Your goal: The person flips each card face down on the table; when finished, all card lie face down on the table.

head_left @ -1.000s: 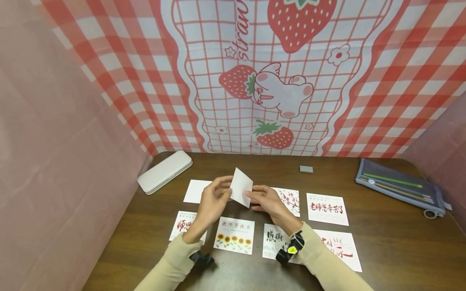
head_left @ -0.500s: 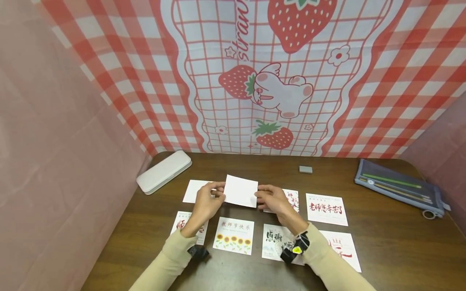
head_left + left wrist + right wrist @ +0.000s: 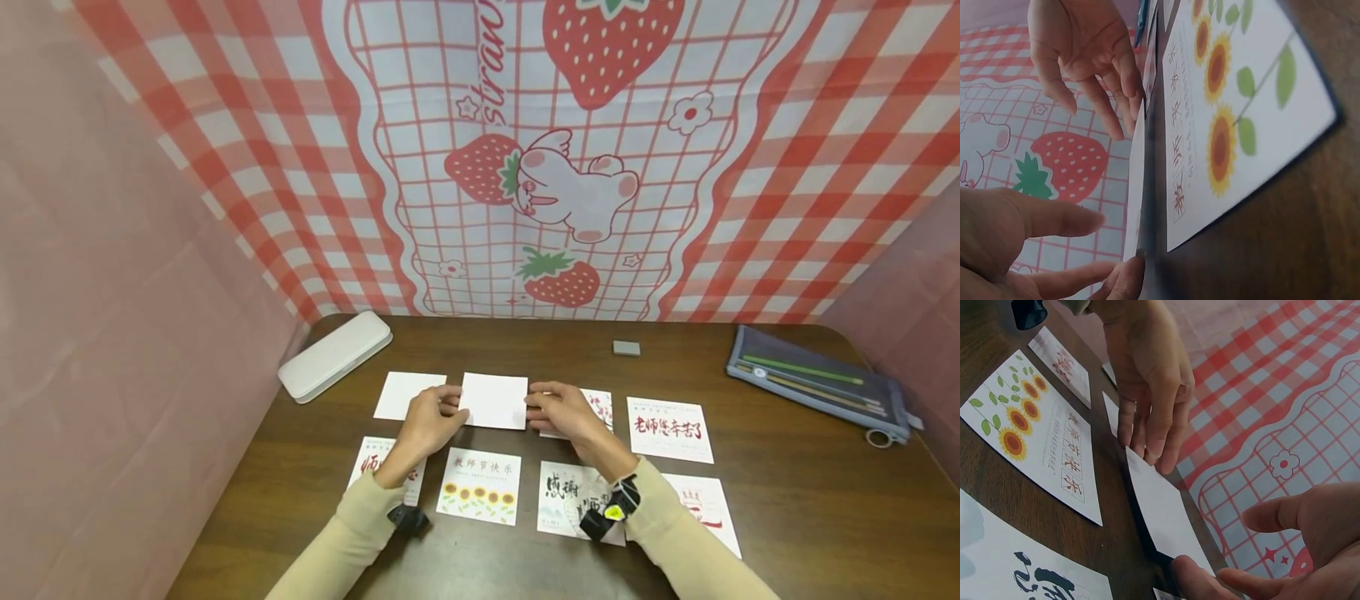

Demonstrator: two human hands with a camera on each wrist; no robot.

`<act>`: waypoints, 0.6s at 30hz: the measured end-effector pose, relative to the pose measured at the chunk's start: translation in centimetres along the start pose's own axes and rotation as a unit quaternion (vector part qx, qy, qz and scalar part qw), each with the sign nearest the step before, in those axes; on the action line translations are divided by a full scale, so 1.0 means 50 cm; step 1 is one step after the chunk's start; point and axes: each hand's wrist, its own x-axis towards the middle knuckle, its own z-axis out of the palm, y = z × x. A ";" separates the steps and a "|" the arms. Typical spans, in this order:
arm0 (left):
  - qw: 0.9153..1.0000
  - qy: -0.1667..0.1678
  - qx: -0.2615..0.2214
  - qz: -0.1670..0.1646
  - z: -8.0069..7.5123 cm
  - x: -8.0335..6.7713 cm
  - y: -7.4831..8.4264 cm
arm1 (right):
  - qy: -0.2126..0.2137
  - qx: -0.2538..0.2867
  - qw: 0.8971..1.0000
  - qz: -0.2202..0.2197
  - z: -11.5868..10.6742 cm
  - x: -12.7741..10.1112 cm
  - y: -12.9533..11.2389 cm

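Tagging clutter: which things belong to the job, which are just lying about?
Likely in the job: central white card; white card left of it; sunflower card; other printed cards.
Likely lying about: white case; grey block; pencil pouch.

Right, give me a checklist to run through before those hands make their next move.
1. Gap between middle white card and left blank card: ok, a strip of table shows.
2. Middle white card fully flat: cannot tell, dark shadow along its edge.
3. Left hand clear of it: not ok, fingers at its edge.
4. Sunflower card uncovered: ok.
5. Blossom card uncovered: not ok, right hand hides part.
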 end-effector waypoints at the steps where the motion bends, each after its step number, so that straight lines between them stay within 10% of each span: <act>1: 1.000 -0.001 0.000 0.000 0.000 0.000 0.000 | -0.002 -0.001 1.000 0.000 0.000 -0.001 0.000; 18: 1.000 -0.013 0.008 -0.013 -0.001 -0.008 0.002 | -0.017 0.004 1.000 0.005 -0.002 0.000 -0.006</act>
